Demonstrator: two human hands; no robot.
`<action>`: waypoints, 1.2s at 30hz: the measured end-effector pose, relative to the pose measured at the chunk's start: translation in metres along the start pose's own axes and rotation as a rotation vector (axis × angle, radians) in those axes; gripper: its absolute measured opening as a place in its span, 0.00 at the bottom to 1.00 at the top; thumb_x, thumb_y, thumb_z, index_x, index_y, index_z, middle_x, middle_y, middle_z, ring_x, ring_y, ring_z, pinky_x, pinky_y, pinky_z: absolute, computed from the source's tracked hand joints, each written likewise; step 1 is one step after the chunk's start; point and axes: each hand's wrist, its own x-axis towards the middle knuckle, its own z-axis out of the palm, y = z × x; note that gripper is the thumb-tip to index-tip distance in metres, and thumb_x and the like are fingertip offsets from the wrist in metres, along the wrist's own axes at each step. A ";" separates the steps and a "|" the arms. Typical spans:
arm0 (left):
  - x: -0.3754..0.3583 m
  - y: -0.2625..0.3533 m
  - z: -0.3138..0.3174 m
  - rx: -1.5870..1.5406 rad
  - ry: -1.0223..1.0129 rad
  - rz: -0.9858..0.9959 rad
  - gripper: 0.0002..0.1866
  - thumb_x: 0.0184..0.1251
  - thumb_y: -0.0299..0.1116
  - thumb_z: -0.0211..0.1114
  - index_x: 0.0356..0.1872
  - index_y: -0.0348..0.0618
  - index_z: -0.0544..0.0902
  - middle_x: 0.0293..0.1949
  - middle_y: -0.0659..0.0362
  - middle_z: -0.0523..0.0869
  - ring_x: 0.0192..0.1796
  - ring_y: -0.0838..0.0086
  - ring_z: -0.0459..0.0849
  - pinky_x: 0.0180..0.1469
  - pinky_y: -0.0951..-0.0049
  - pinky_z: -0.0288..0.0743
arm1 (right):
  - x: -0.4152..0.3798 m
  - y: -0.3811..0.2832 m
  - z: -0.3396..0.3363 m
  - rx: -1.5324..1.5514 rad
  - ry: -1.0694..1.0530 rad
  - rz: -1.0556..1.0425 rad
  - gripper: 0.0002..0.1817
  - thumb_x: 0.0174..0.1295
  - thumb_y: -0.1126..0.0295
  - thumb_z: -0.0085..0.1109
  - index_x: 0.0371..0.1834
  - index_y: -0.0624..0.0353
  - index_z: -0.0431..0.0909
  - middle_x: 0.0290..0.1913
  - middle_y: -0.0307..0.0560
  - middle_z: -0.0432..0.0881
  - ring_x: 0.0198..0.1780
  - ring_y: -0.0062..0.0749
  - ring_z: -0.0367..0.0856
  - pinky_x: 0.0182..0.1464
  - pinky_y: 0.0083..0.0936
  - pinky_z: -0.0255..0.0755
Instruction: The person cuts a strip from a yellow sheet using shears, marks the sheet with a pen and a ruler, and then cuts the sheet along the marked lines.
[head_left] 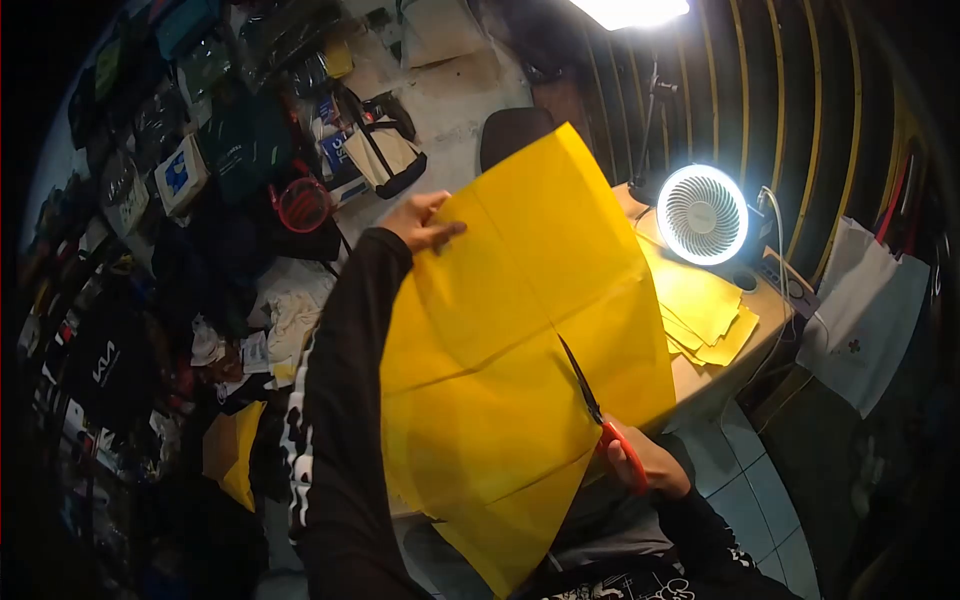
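Note:
A large yellow sheet [480,330] with fold creases spreads in front of me, over the table. At its upper left edge, my left hand [425,222] pinches the sheet between thumb and fingers. My right hand [645,462] is closed around the red handles of a pair of scissors [582,380]. Their dark blades point up and left across the sheet, the tip at a line that runs up toward the far edge. Below the scissors, a lower flap of the sheet hangs toward my lap.
Cut yellow pieces [700,305] lie stacked on the table [765,325] at right, beside a lit round fan [702,215]. A white bag [865,310] hangs further right. Bags and clutter fill the left, including a cream tote bag [382,155] and a red round-framed item [303,205].

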 end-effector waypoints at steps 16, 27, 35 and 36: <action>-0.066 0.199 -0.066 0.512 0.076 0.122 0.15 0.70 0.38 0.61 0.45 0.34 0.77 0.29 0.67 0.78 0.29 0.89 0.73 0.31 0.85 0.67 | 0.028 -0.045 0.001 0.093 -0.033 -0.234 0.50 0.48 0.19 0.42 0.43 0.66 0.62 0.34 0.48 0.67 0.34 0.36 0.66 0.38 0.29 0.65; -0.070 0.204 -0.071 0.483 0.091 0.062 0.15 0.71 0.36 0.59 0.48 0.34 0.78 0.35 0.64 0.82 0.38 0.85 0.79 0.42 0.82 0.72 | 0.030 -0.043 0.004 0.066 0.067 -0.299 0.47 0.53 0.21 0.36 0.34 0.65 0.63 0.26 0.52 0.65 0.26 0.44 0.65 0.31 0.34 0.63; -0.071 0.203 -0.076 0.448 0.092 -0.014 0.15 0.70 0.38 0.60 0.46 0.35 0.79 0.34 0.65 0.82 0.36 0.85 0.80 0.41 0.82 0.73 | 0.030 -0.044 0.007 0.054 0.112 -0.325 0.43 0.56 0.24 0.40 0.30 0.65 0.62 0.21 0.53 0.63 0.21 0.48 0.64 0.26 0.35 0.61; -0.071 0.204 -0.075 0.434 0.093 -0.005 0.15 0.70 0.38 0.60 0.46 0.35 0.79 0.34 0.65 0.82 0.36 0.85 0.79 0.41 0.82 0.73 | 0.030 -0.043 0.008 0.042 0.122 -0.328 0.43 0.56 0.25 0.40 0.30 0.65 0.62 0.21 0.53 0.63 0.21 0.48 0.64 0.26 0.36 0.60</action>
